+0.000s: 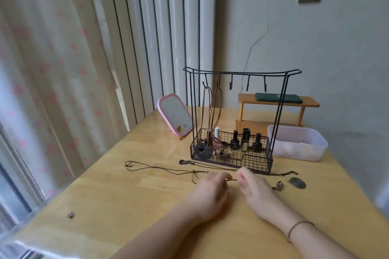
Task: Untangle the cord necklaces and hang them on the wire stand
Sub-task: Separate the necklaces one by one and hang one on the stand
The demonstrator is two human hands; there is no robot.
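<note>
- On table (117, 191): left hand (210, 190) and right hand (255, 188) both pinch one brown cord (231, 179).
- Two necklaces (211, 111) hang on wire stand (242, 73); five hooks.
- Loose cords (164, 168) lie ahead, count unclear.

I am looking into a home room, I think a bedroom corner: a wooden table (105, 185) with a pink mirror (174, 113), nail polish bottles (234, 140) and flowered curtains (42, 69)
</note>
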